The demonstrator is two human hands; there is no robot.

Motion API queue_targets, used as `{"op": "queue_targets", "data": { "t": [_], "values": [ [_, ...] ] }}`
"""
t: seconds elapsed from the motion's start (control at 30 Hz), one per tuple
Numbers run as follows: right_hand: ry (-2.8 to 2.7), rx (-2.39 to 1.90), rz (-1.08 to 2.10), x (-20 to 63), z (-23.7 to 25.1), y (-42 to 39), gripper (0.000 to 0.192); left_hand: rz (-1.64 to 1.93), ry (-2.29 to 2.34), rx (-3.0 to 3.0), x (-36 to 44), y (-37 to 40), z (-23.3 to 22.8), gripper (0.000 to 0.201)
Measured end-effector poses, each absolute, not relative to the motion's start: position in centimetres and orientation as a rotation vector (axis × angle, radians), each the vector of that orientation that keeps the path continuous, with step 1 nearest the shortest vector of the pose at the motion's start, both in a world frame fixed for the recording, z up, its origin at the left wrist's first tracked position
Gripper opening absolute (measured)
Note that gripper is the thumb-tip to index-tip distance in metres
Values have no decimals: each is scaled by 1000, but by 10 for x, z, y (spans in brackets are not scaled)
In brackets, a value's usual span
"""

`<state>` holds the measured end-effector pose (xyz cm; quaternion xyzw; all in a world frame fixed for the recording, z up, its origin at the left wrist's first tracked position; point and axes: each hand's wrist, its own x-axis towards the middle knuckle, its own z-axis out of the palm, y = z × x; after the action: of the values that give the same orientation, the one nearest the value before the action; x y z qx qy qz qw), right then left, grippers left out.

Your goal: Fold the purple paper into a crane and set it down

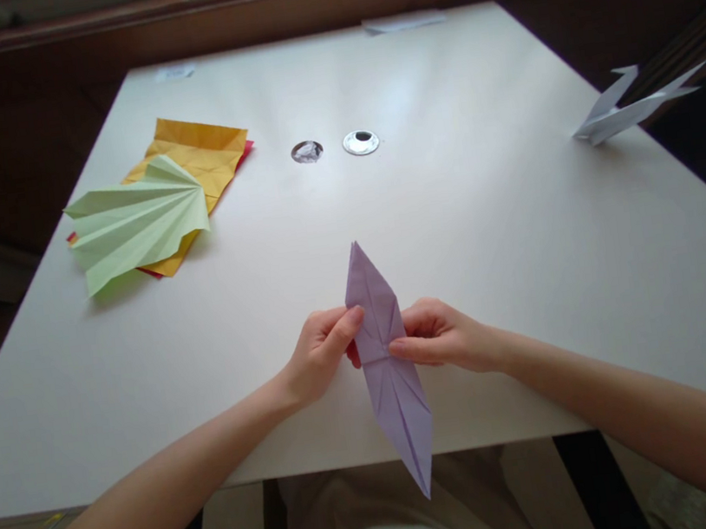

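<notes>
Paper: lilac folded diamond (387, 356), near worktop (484, 220) edge, long axis near–far.
Left hand (322, 352): fingers pinching its left edge at mid-length.
Right hand (438, 336): fingers pinching right edge, equally close.

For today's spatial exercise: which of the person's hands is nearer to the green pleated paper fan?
Left. The left hand pinches the purple folded paper on the side toward the green pleated paper fan; the right hand is beyond.

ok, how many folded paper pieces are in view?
3: a purple diamond fold pinched between left hand and right hand, a green fan on flat sheets far left, a white model at the table's right edge.
</notes>
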<state>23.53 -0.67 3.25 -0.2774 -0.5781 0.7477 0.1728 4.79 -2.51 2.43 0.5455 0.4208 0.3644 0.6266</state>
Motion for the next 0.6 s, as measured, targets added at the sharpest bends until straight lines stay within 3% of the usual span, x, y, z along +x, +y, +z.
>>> {"op": "queue_targets", "data": {
  "t": [0.27,0.43,0.6],
  "values": [
    [-1731,-728,2153,235,37,-6,26,772,938,1232,48,-25,26,54],
    [-1963,-801,2091,236,35,-6,38,569,777,1324,47,-25,29,35],
    [-1989,-829,2098,235,34,-5,34,669,910,1274,49,-24,28,30]
  ]
}}
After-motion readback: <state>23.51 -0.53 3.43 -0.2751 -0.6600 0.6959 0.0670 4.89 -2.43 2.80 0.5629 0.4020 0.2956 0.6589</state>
